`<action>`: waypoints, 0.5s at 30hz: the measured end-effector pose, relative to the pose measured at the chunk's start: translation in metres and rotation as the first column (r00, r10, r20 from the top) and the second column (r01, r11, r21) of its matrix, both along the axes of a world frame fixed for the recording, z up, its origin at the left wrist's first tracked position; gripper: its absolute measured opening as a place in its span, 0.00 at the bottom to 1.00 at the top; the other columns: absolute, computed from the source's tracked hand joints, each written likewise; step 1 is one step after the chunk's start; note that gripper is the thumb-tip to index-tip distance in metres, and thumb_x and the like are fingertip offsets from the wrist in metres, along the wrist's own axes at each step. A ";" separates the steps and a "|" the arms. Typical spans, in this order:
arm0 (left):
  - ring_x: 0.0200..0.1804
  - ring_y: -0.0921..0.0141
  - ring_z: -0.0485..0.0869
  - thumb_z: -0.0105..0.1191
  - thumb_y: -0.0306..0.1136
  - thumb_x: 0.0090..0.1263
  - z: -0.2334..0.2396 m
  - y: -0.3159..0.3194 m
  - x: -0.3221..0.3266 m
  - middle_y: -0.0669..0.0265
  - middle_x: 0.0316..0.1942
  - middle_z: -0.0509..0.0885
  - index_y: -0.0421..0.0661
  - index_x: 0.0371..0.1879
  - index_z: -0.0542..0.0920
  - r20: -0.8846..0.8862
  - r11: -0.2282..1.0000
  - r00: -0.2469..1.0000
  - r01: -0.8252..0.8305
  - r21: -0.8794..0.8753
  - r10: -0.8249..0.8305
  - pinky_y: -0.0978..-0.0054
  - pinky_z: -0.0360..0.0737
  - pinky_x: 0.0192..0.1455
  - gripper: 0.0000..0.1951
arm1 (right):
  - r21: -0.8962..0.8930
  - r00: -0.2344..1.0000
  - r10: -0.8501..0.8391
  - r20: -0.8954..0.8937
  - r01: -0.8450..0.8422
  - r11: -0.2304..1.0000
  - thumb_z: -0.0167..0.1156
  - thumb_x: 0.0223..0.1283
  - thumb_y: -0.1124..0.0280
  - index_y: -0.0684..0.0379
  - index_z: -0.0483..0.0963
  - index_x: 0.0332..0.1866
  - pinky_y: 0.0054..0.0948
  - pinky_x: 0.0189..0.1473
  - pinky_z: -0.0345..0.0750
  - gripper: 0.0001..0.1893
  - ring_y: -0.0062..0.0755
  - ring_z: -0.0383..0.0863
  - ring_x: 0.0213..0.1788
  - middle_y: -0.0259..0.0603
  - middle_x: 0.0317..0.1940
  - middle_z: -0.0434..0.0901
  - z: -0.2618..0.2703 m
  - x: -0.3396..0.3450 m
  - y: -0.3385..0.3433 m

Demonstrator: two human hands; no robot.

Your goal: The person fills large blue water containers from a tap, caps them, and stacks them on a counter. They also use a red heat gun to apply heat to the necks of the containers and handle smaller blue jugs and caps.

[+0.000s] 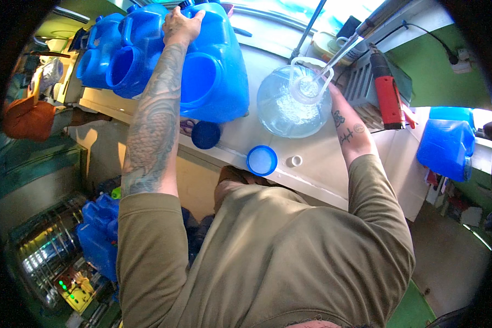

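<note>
My left hand (182, 25) is on top of a large blue plastic water jug (225, 69), its fingers curled over the top and its thumb spread. The jug's wide round mouth faces me, uncapped. To the right, a round clear plastic bottle (293, 108) with a white handle (311, 61) stands on the counter. A clear stream or tube (338, 55) runs down into its neck, and the water inside looks stirred up. My right forearm reaches along the bottle's right side; the right hand (330, 84) is mostly hidden behind it.
Two more blue jugs (147, 37) stand at left. On the white counter (246, 135) are a dark blue cap (206, 135), a blue-rimmed lid (262, 160) and a small white cap (296, 160). A red heat gun (387, 94) is at right. Another person's orange garment (28, 119) shows far left.
</note>
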State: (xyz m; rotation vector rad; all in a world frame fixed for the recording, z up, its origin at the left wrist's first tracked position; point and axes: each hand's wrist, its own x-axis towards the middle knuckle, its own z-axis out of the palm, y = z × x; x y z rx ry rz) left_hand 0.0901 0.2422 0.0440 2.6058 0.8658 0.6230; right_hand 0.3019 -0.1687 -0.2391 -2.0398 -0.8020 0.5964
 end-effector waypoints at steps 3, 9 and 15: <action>0.74 0.51 0.62 0.57 0.64 0.64 -0.001 -0.001 0.002 0.51 0.73 0.63 0.45 0.75 0.60 -0.069 0.997 0.996 -0.055 -0.062 0.051 0.52 0.66 0.74 0.46 | 0.009 1.000 -0.016 0.001 0.016 1.000 0.62 0.63 0.55 0.66 0.68 0.67 0.42 0.68 0.70 0.32 0.54 0.71 0.65 0.52 0.62 0.74 -0.002 0.003 0.001; 0.75 0.52 0.62 0.57 0.64 0.63 -0.001 0.000 0.003 0.51 0.73 0.63 0.45 0.75 0.60 -0.085 0.996 0.995 -0.055 -0.073 0.048 0.52 0.67 0.73 0.47 | 0.016 0.999 -0.035 -0.002 0.035 0.999 0.62 0.63 0.55 0.66 0.68 0.68 0.43 0.68 0.69 0.33 0.55 0.70 0.66 0.53 0.63 0.73 -0.008 0.010 0.000; 0.75 0.52 0.62 0.57 0.64 0.63 -0.003 0.000 0.004 0.51 0.73 0.63 0.46 0.75 0.61 -0.073 0.995 0.996 -0.065 -0.076 0.059 0.52 0.67 0.73 0.47 | 0.023 0.998 -0.055 -0.004 0.055 0.998 0.62 0.63 0.55 0.66 0.67 0.68 0.44 0.68 0.69 0.33 0.57 0.70 0.67 0.54 0.64 0.73 -0.024 0.019 0.000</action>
